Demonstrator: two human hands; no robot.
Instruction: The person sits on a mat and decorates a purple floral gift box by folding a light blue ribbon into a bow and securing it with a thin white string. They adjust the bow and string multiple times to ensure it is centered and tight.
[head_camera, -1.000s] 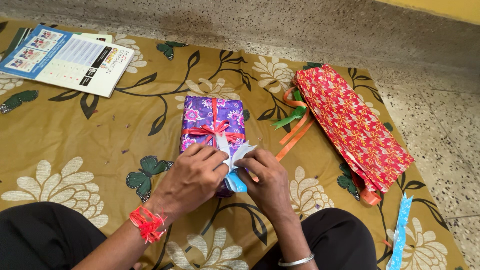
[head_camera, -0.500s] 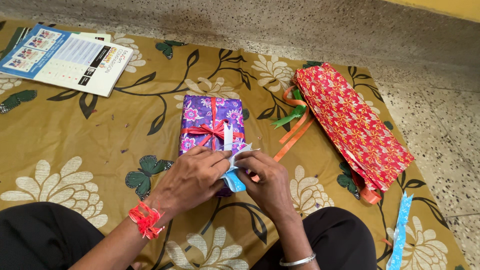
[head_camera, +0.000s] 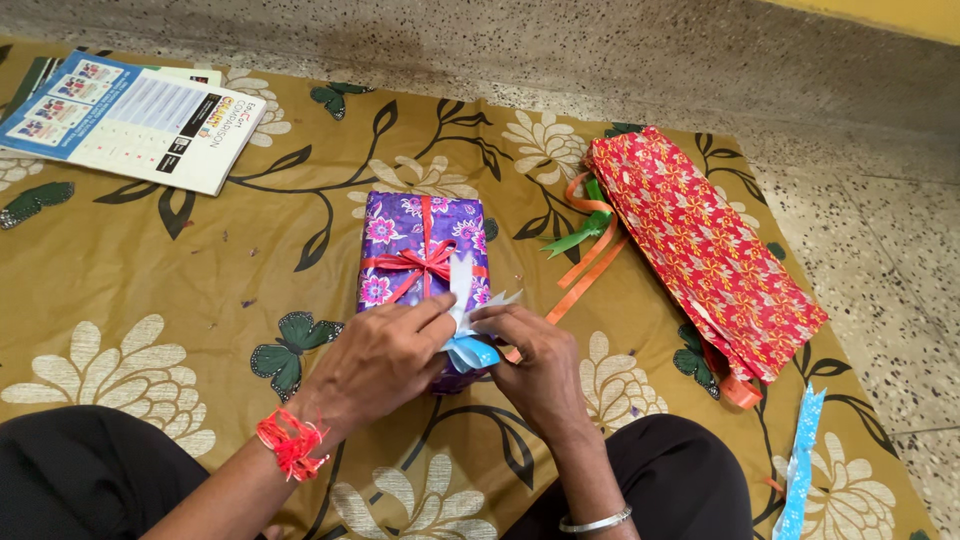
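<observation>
A purple flower-patterned gift box tied with a red ribbon bow lies on a mustard floral cloth. My left hand and my right hand meet over the box's near end. Both pinch a light blue and white ribbon, its white tails sticking up between my fingers and a blue loop showing below them. The near part of the box is hidden under my hands.
A folded stack of red floral wrapping paper lies to the right, with orange and green ribbons beside it. A blue ribbon strip lies at the cloth's right edge. Printed booklets sit at the top left. Speckled floor surrounds the cloth.
My fingers have worked the blue and white ribbon: its white tails shifted and the blue part now bulges into a loop. The box has not moved.
</observation>
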